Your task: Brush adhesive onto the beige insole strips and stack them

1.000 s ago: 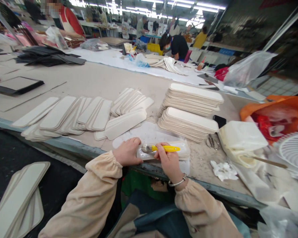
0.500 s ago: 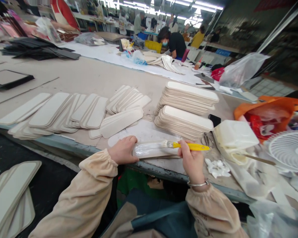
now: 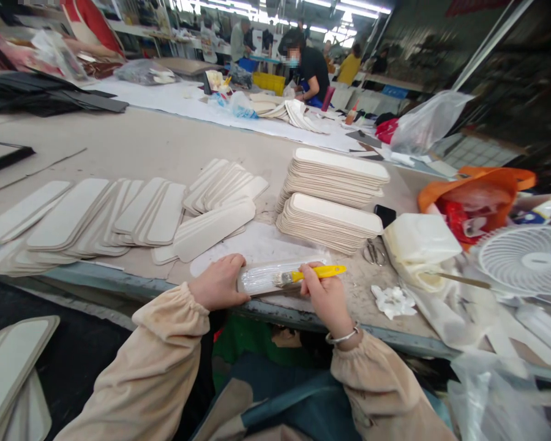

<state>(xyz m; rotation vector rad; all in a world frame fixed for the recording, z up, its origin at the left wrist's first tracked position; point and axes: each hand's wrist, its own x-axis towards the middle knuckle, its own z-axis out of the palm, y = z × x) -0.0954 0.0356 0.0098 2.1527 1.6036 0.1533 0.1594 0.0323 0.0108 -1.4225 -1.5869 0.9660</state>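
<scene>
While spreading a shiny wet layer, working along the near edge of a long table (image 3: 133, 131) spanning mid-frame. Coating, seemingly partway, one pale strip (image 3: 259, 278) lying at lower centre, glossy across its left part. Pinning that left end with the left hand (image 3: 218, 282), clasping it between thumb and fingers; gripping the yellow-handled brush (image 3: 297, 276) in the right hand (image 3: 327, 294), resting bristles on the surface. Probably calling for a firm left hold and an even stroke, without dragging the strip sideways.

Counting from large to small: one table; many fanned strips (image 3: 82, 208) at centre-left, overlapping too much for a tally; two neat stacks right of centre, a far stack (image 3: 335, 177) and a near stack (image 3: 328, 220), lying too tight for counting layers; one loose batch (image 3: 22, 367) at lower left; one strip under the brush, not telling about anything beneath; two hands; one brush; one crumpled white tissue (image 3: 393, 301), one pair of scissors (image 3: 373, 252) and one dark phone-like slab (image 3: 384, 214), all right of centre.
</scene>
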